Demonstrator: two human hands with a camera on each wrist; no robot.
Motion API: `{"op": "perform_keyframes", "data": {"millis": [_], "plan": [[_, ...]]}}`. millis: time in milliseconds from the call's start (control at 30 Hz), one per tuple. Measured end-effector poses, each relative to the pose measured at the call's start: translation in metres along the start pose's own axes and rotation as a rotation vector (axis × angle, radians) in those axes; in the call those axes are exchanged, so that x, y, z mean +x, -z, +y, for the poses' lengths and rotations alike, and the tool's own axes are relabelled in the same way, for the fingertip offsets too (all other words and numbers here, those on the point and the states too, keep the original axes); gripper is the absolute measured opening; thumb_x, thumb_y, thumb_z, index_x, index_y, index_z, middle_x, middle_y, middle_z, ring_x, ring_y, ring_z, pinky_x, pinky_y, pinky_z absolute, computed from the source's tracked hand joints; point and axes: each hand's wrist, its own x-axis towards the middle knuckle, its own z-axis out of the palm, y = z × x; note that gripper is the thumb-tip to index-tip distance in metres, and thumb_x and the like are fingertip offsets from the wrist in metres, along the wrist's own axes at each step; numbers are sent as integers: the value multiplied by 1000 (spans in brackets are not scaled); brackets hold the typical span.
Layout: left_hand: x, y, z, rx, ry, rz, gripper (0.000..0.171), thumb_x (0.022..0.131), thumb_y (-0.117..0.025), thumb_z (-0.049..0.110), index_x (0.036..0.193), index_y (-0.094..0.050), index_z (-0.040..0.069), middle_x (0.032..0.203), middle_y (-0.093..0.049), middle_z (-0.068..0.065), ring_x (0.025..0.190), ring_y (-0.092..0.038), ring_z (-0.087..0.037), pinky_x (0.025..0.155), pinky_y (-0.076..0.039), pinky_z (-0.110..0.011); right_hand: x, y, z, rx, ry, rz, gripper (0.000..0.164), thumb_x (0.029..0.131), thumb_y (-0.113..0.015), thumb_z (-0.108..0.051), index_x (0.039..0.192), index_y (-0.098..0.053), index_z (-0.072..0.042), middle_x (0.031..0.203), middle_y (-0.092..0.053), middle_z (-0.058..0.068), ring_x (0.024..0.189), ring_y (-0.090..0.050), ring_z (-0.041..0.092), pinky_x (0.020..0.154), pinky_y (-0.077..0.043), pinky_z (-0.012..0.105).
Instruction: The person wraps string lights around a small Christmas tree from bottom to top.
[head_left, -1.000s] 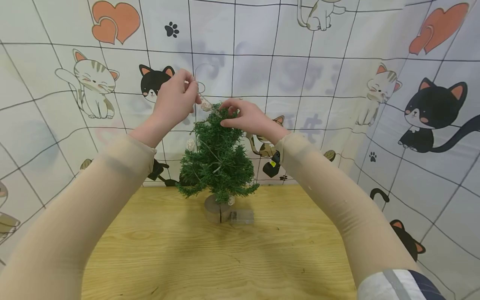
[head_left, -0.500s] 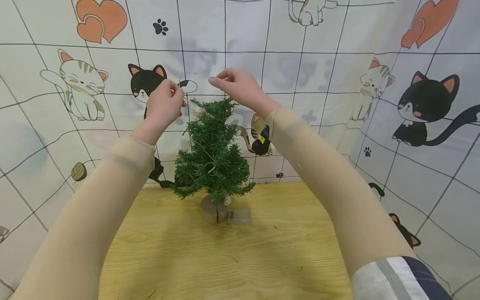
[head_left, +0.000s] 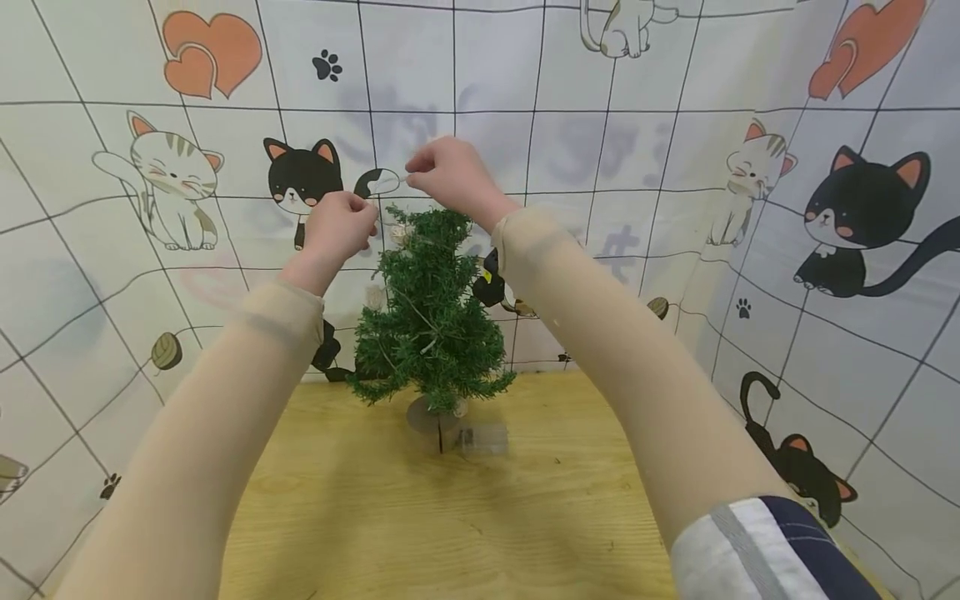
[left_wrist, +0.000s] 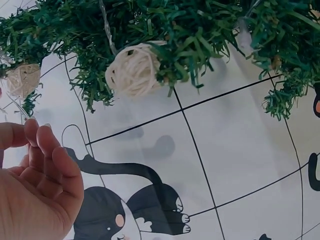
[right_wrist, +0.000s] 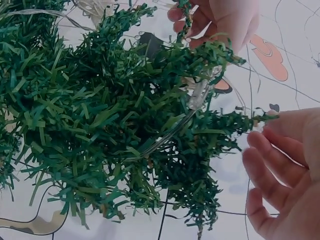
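Observation:
A small green artificial Christmas tree (head_left: 438, 325) stands on a round base (head_left: 426, 423). A string of lights with wicker balls winds about it; one pale ball (left_wrist: 134, 70) hangs among the branches in the left wrist view, another ball (left_wrist: 23, 80) nearer the hand. At the treetop's left, my left hand (head_left: 339, 232) pinches the light string's thin wire (left_wrist: 19, 107). Above the top, my right hand (head_left: 453, 177) has thumb and forefinger together on the wire's far part, where a loop runs between the hands. Tree tips partly cover those fingertips in the right wrist view.
A clear battery box (head_left: 487, 439) lies on the wooden table (head_left: 450, 517), to the right of the base. Close behind the tree hangs a white gridded cloth (head_left: 600, 75) printed with cats and hearts.
My right hand has risen from the treetop branches, then shifted slightly left, and now pinches the wire. The left hand has come down a little beside the top, still holding the wire.

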Motion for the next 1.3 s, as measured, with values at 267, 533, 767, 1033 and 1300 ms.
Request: {"op": "perform_keyframes", "data": {"millis": [267, 533, 767, 1033, 1300], "plan": [[8, -9, -4, 3, 18, -21, 34, 100, -41, 25, 98, -68, 5, 92, -66, -7, 74, -61, -21, 64, -42, -35, -2, -3, 4, -45, -69, 37, 38, 96, -59, -27, 133, -61, -16, 124, -62, 0, 102, -59, 13, 83, -47, 26], [15, -14, -6, -24, 11, -47, 34, 100, -42, 26, 104, -68, 5, 85, -64, 0, 69, -59, -16, 64, -42, -34, -3, -7, 12, -54, -65, 25, 32, 101, -51, -27, 127, -66, -17, 127, -63, -3, 81, -57, 9, 68, -42, 24], [14, -19, -5, -58, -6, -61, 31, 100, -43, 23, 101, -67, 4, 92, -63, -5, 71, -58, -20, 63, -40, -35, -7, -10, 16, -47, -61, 89, 30, 98, -48, -22, 112, -74, -16, 110, -68, -1, 67, -50, 10, 63, -40, 25], [14, -22, 1, -9, -54, -55, 32, 99, -41, 22, 119, -61, 8, 97, -67, -8, 72, -62, -24, 58, -40, -33, -21, -14, 36, -22, -38, 214, 22, 95, -54, -24, 106, -71, -16, 103, -66, -4, 89, -58, 11, 78, -46, 28], [5, -14, -4, 16, -58, -16, 35, 100, -44, 30, 123, -60, 9, 101, -69, -12, 71, -61, -18, 61, -43, -33, -41, -20, 53, 55, 36, 308, 16, 93, -56, -21, 99, -69, -14, 95, -63, -3, 86, -53, 13, 79, -41, 30]]}}
